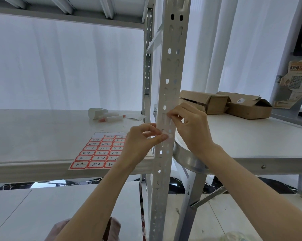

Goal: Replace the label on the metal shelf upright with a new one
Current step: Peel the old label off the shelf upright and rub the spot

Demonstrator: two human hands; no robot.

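A pale perforated metal upright (pixel 171 70) runs top to bottom through the middle of the view. A whitish label (pixel 168 126) lies lengthwise against it at shelf height. My left hand (pixel 143 141) pinches the label's lower end between thumb and forefinger. My right hand (pixel 188 124) pinches its upper end with the fingertips pressed to the upright. On the shelf to the left lies a sheet of red-bordered labels (pixel 98 152) with handwritten numbers; its top-left cells are blank.
The shelf board (pixel 33 136) also carries white paper rolls and a red-tipped pen (pixel 108 115) near the back. To the right stands a table (pixel 251 141) with open cardboard boxes (pixel 233 105). A metal stool rim (pixel 188 160) sits just behind the upright.
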